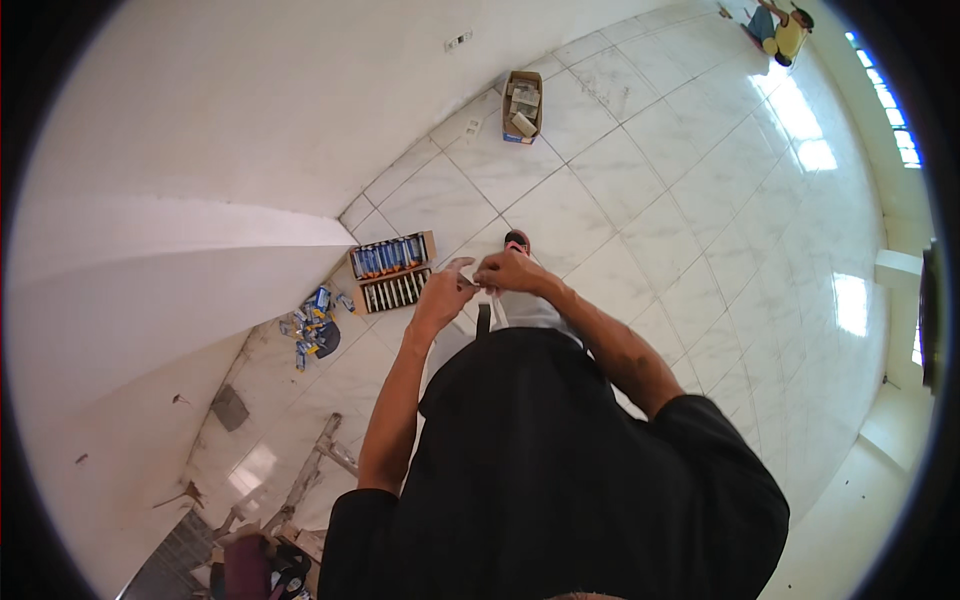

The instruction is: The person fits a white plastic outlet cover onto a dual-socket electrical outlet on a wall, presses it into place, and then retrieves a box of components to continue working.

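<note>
Both hands meet in front of my waist, fingertips almost touching. My left hand [443, 297] has its fingers bent inward, as if pinching, and what lies between them is too small to make out. My right hand [510, 272] is closed in a pinch beside it, and a thin pale strip shows just below the fingertips. Past my left hand, on the floor by the wall corner, rests an open cardboard box [432, 244] with a row of blue and orange packs [388, 258]. Nearer to me, a second row of thin pale pieces [396, 292] stands in a similar box.
Crumpled blue and yellow wrappers [303, 325] and a dark cap-like item [326, 340] lie at the left. Farther ahead stands a box with grey pieces [524, 100]. Long wooden pieces [305, 470] lie lower left. Another person [785, 38] sits far right on the tiled floor.
</note>
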Demonstrator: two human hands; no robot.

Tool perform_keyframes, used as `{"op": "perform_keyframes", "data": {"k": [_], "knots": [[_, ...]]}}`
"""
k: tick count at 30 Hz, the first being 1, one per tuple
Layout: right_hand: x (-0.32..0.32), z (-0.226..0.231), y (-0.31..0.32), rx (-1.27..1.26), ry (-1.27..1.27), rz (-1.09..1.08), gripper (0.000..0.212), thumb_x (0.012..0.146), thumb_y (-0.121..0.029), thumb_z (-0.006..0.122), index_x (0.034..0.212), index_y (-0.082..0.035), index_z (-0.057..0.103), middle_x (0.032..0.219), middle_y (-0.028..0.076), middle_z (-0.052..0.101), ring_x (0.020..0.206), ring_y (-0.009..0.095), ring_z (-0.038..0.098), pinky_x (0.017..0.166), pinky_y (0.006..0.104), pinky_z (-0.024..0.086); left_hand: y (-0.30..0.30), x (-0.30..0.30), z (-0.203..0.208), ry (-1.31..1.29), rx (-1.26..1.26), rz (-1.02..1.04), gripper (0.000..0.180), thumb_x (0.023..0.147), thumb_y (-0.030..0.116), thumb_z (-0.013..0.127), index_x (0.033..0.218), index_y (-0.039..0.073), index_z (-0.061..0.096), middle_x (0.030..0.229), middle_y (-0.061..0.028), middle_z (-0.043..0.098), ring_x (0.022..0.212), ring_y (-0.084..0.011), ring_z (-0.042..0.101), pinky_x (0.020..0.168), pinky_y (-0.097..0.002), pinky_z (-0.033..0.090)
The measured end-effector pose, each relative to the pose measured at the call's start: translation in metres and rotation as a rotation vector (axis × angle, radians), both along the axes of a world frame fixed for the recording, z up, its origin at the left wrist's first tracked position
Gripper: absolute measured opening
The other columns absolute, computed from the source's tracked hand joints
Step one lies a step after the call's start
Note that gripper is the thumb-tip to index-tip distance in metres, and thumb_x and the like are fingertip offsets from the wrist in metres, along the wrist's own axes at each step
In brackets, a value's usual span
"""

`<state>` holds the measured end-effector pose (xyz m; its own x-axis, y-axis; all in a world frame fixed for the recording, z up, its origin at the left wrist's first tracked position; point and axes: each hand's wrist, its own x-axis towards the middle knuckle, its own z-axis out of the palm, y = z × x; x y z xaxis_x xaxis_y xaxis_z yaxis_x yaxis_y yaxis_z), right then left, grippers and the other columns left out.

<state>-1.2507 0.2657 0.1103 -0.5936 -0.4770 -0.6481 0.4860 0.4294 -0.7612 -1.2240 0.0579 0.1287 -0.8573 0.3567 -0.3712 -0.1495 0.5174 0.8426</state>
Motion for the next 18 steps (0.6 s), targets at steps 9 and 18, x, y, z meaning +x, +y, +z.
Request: {"op": "perform_keyframes", "data": {"k": [9, 18], "knots": [[-0.157, -0.058, 0.096, 0.151, -0.074, -0.339, 0.027, 0.094, -0.022, 0.067, 0.100, 0.004, 0.072, 0.084, 0.008, 0.072, 0.071, 0.014, 0.068, 0.060, 0.0294, 0.058, 0.030, -0.089, -0.031, -0.140, -0.069, 0.215, 0.039, 0.092, 0.021, 0.069, 0.126, 0.001, 0.064, 0.094, -0.0171, 0.076, 0.083, -0.0275, 0.074, 0.078, -0.0368, 0.057], [-0.231, -0.100, 0.208, 0.405, -0.121, -0.540, 0.024, 0.092, -0.015, 0.063, 0.104, 0.003, 0.071, 0.088, 0.011, 0.073, 0.077, 0.018, 0.073, 0.064, 0.0321, 0.061, 0.044, -0.218, -0.164, -0.336, 0.046, 0.399, 0.034, 0.092, 0.019, 0.066, 0.117, -0.004, 0.068, 0.086, -0.0177, 0.076, 0.071, -0.0220, 0.075, 0.070, -0.0327, 0.057]]}}
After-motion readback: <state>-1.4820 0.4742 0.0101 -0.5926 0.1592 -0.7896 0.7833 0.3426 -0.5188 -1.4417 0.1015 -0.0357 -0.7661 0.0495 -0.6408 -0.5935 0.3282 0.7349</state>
